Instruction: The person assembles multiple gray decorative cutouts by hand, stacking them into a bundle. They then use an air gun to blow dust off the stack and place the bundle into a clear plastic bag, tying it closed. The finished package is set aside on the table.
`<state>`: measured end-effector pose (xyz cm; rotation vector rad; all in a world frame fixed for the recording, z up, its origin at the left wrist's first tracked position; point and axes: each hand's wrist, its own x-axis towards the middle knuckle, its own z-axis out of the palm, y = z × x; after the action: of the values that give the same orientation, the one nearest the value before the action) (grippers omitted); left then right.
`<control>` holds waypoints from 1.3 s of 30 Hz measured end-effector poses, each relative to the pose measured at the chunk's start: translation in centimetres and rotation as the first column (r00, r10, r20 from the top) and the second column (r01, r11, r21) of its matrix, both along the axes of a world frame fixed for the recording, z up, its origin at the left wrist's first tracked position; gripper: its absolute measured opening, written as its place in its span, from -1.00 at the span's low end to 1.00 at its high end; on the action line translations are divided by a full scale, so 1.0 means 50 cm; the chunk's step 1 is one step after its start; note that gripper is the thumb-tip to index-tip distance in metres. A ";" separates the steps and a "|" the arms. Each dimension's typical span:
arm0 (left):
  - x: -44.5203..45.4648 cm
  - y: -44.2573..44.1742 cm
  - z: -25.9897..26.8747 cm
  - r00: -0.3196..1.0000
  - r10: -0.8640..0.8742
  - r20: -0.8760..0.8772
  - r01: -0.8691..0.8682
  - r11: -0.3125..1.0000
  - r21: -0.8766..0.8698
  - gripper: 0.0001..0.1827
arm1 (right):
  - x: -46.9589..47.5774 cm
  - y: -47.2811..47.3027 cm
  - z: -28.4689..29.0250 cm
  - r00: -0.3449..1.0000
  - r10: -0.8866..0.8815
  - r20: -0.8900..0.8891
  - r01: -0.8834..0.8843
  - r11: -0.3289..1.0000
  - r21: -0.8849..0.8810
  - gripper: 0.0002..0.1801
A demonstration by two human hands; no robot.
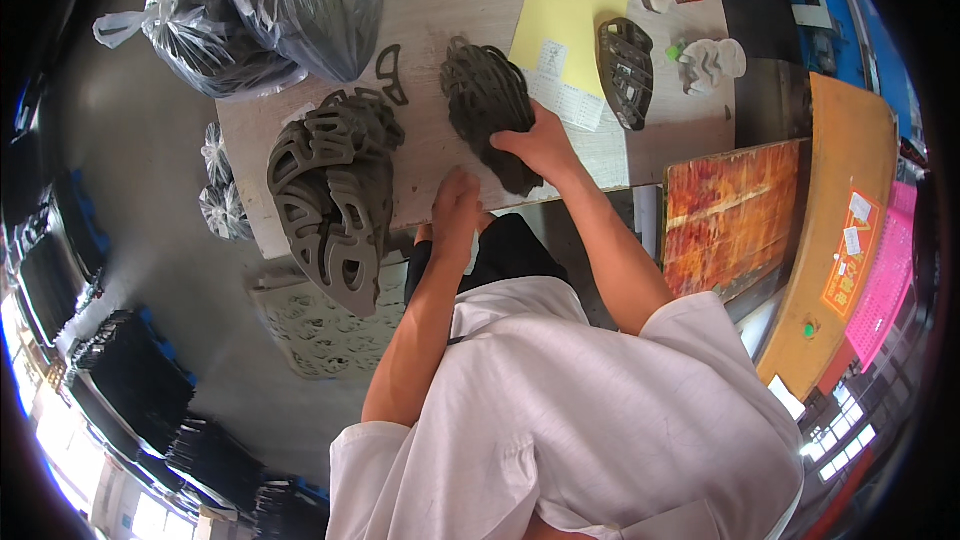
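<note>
My right hand [536,141] grips the near right side of a stack of dark grey cut-out pieces [484,90], its thumb lying across the top. The stack rests on the wooden table [427,142], close to the front edge. My left hand [456,199] is at that edge, left of the stack and apart from it. Its fingers are curled and their inner side is hidden. Further left, a larger heap of grey slotted foam-like pieces [337,187] overhangs the table edge. One loose looped piece [391,75] lies between heap and stack.
Tied clear plastic bags [300,7] of dark material occupy the far left. A yellow sheet [566,7], a printed paper [566,97], a dark slotted sole-shaped piece [626,73] and white wavy pieces [712,66] lie right. Below the table is a patterned sheet [322,337].
</note>
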<state>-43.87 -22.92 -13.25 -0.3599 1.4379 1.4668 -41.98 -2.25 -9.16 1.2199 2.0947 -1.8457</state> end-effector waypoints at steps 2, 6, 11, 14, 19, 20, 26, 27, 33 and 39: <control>-0.001 0.000 0.005 0.994 0.107 0.023 -0.107 0.994 0.001 -0.22 | 0.027 0.003 0.029 0.991 -0.112 -0.073 0.087 0.957 -0.278 -0.23; -0.009 0.027 0.048 0.972 0.228 0.060 -0.236 0.934 0.268 -0.18 | 0.092 -0.021 0.090 0.949 -0.307 -0.073 0.169 0.690 -0.704 -0.22; -0.015 0.060 0.136 0.923 0.002 -0.386 0.084 0.975 0.207 -0.28 | 0.104 -0.023 0.124 0.976 -0.138 -0.166 0.037 0.864 -0.503 -0.26; -0.029 0.066 0.170 0.923 -0.019 -0.385 0.119 0.964 0.236 -0.41 | 0.105 0.002 0.140 0.973 -0.017 -0.231 -0.069 0.931 -0.358 -0.30; -0.038 0.075 0.204 0.876 -0.085 -0.474 0.170 0.976 0.138 -0.41 | 0.134 0.023 0.140 0.918 0.235 -0.321 -0.269 0.961 -0.064 -0.32; -0.040 0.079 0.201 0.874 -0.036 -0.484 0.170 0.957 0.235 -0.36 | 0.142 0.025 0.130 0.906 0.242 -0.347 -0.287 0.954 -0.084 -0.29; -0.046 0.102 0.096 0.990 0.124 0.071 -0.143 0.887 0.438 -0.26 | 0.152 0.047 0.000 0.777 0.334 -0.534 -0.331 0.938 0.104 -0.16; -0.044 0.100 0.074 0.917 0.151 0.369 -0.323 0.825 0.464 -0.21 | 0.155 0.050 -0.015 0.788 0.344 -0.511 -0.349 0.933 0.090 -0.14; -0.056 0.098 0.049 0.872 -0.111 -0.477 0.282 0.910 0.305 -0.21 | 0.162 0.052 -0.011 0.929 0.216 -0.301 -0.229 0.973 -0.008 -0.33; -0.049 0.094 0.093 0.832 -0.414 -0.368 0.387 0.910 -0.150 -0.20 | 0.188 0.018 -0.008 0.990 -0.083 -0.112 0.016 0.869 -0.495 -0.24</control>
<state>-46.30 -18.22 -8.61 0.2095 1.7599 1.1801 -32.56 -1.35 -9.57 1.0477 1.4911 -2.3405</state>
